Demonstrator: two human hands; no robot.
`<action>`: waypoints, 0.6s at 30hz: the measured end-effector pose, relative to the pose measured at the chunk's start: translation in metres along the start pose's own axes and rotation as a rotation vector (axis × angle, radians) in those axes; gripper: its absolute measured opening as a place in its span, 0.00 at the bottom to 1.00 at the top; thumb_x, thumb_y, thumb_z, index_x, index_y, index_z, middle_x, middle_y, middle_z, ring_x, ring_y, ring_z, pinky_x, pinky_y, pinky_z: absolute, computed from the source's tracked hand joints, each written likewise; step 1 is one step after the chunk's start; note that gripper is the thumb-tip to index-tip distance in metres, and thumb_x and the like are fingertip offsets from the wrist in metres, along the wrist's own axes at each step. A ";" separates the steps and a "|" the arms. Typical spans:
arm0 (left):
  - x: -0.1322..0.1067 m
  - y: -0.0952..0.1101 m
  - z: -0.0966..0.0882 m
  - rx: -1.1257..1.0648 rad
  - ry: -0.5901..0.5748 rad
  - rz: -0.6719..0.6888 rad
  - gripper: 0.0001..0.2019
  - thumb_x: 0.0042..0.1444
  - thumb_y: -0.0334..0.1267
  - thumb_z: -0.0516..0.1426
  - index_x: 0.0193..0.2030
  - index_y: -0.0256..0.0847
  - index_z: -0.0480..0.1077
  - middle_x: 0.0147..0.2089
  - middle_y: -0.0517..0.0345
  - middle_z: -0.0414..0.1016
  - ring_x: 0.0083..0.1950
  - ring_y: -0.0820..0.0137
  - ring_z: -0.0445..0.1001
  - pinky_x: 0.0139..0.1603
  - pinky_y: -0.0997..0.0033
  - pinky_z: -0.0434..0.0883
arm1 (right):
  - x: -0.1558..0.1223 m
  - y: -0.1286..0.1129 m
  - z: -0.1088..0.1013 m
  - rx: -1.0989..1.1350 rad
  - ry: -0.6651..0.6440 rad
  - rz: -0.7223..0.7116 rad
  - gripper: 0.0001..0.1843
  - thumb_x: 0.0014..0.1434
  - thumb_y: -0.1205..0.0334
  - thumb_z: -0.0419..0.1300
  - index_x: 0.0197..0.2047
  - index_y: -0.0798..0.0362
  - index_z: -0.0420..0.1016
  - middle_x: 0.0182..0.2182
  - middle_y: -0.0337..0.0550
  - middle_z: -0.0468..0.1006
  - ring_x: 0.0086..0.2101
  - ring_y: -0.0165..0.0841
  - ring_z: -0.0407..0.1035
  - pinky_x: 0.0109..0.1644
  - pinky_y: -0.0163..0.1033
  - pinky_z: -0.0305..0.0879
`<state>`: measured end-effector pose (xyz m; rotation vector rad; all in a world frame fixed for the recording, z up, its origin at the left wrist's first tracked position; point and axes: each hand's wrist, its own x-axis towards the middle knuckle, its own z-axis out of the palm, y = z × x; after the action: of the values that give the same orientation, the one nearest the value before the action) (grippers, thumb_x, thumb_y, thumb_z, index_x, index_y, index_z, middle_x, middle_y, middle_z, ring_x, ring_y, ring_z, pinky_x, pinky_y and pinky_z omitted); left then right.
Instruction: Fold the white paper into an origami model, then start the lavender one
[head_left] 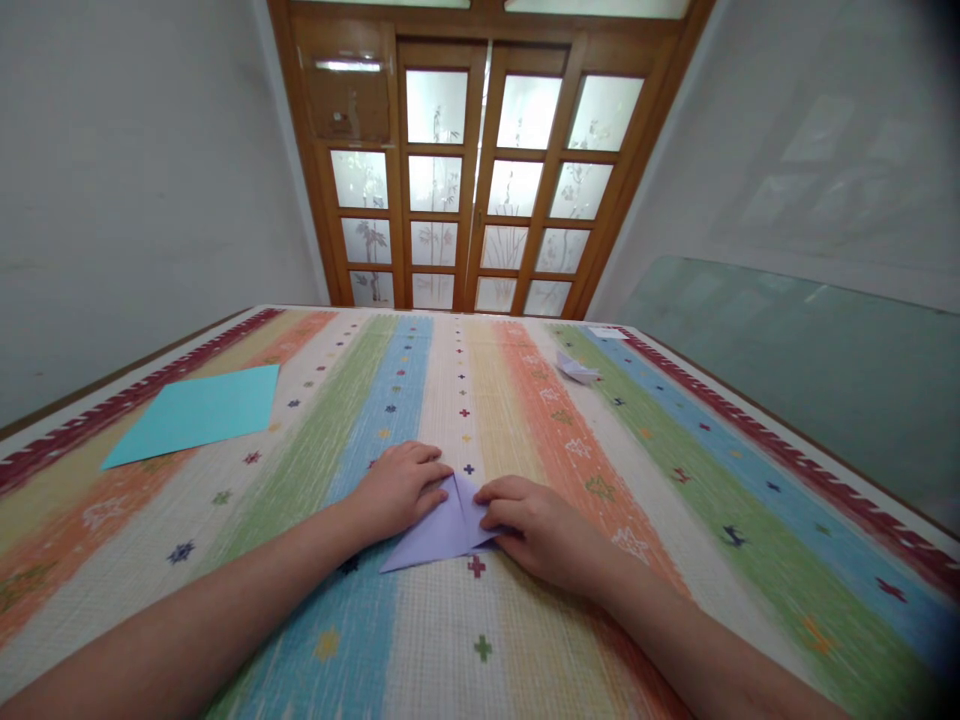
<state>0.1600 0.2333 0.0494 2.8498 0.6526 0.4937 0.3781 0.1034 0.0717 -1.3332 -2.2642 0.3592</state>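
Striped desk (675, 450) underneath, your left hand (397, 490) and right hand (541, 532) are pinning the lilac paper (441, 532) flat, grips open, steadying folds.

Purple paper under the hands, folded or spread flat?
Folded. The purple paper shows a pointed triangular shape with a centre crease; left hand and right hand press on it.
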 end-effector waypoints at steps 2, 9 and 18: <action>0.000 -0.001 0.000 0.007 0.007 0.011 0.15 0.62 0.44 0.56 0.54 0.47 0.73 0.56 0.48 0.72 0.57 0.57 0.68 0.57 0.52 0.65 | 0.000 -0.001 0.000 -0.004 0.003 -0.012 0.11 0.57 0.74 0.59 0.38 0.51 0.79 0.45 0.46 0.78 0.47 0.36 0.71 0.52 0.44 0.67; 0.000 -0.001 0.001 0.049 0.009 0.046 0.15 0.63 0.44 0.56 0.54 0.48 0.74 0.55 0.49 0.73 0.58 0.56 0.68 0.57 0.52 0.65 | 0.001 -0.007 0.001 -0.003 0.019 -0.060 0.11 0.57 0.74 0.59 0.38 0.51 0.79 0.43 0.46 0.79 0.47 0.37 0.71 0.51 0.44 0.68; 0.001 -0.002 0.000 0.008 0.021 0.059 0.15 0.62 0.43 0.56 0.54 0.47 0.74 0.55 0.49 0.73 0.57 0.58 0.69 0.58 0.53 0.65 | 0.003 -0.011 0.002 -0.016 0.009 -0.077 0.11 0.57 0.74 0.59 0.38 0.50 0.79 0.42 0.45 0.79 0.47 0.38 0.71 0.53 0.46 0.67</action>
<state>0.1600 0.2351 0.0490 2.8827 0.5761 0.5317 0.3679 0.1004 0.0759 -1.2486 -2.3081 0.3091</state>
